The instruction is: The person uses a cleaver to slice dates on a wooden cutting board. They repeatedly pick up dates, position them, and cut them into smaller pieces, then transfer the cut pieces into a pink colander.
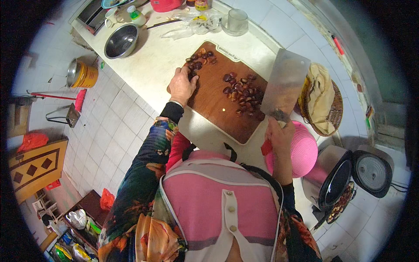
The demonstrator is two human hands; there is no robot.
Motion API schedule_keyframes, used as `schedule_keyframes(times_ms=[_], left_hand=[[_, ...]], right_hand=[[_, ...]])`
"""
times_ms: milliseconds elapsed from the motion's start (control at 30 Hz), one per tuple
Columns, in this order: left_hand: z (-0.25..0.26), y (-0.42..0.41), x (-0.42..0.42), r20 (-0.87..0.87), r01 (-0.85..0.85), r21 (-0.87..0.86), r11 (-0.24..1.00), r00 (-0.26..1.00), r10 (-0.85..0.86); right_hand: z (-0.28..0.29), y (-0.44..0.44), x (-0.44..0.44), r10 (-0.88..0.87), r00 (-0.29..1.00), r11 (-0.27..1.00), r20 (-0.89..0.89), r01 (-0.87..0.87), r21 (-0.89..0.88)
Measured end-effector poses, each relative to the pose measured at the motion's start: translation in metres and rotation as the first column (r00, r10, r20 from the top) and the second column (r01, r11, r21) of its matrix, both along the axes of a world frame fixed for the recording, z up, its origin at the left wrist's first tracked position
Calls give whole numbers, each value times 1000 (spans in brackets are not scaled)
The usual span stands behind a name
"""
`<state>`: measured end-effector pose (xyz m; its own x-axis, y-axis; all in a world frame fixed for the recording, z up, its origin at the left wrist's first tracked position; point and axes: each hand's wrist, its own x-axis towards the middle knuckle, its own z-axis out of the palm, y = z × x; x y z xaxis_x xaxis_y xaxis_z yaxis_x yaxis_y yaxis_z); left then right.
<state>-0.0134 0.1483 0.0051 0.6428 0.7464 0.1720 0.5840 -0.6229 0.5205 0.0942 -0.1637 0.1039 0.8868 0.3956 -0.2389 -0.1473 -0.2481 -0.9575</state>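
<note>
A brown cutting board [209, 95] with a pale rim lies on the white counter. My left hand [182, 83] rests over its left edge, fingers curled at some dark chestnuts; whether it grips one is hidden. More chestnuts [202, 58] lie just beyond that hand, at the board's far left corner. A larger pile of shiny brown chestnuts [244, 93] sits on the right half. My right hand [280, 134] holds a wide metal cleaver [286, 82] by its handle, the blade raised at the board's right side. A small pale bit [224, 110] lies near the board's middle.
A metal bowl [121, 41], a plastic bag [199, 24] and a glass cup [237, 19] stand on the counter's far part. At right are a wicker basket [335, 111] with cloth, a pink colander [302, 149] and an open rice cooker [327, 173].
</note>
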Motion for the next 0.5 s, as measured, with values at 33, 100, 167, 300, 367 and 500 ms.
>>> schedule_keyframes(times_ms=[33,100,167,300,367,500], left_hand=[[-5,4,0,6,34,4,999,999,-34],[-15,2,-4,51,146,-4,989,988,-146],[-25,-10,-13,133,296,-17,955,947,-291],[-10,-50,-34,119,358,-119,926,931,-344],[-5,-53,-41,239,352,-139,926,919,-313],[5,-43,-67,307,186,-268,945,947,-100]], right_hand=[[2,7,-3,1,1000,1000,-17,-1,12],[5,16,-8,37,999,999,-38,-37,0],[8,22,-12,108,993,993,-50,-110,-46],[-19,28,-21,354,911,918,209,-296,-266],[-19,48,-29,466,843,868,268,-377,-322],[-28,83,-36,546,766,831,339,-444,-334]])
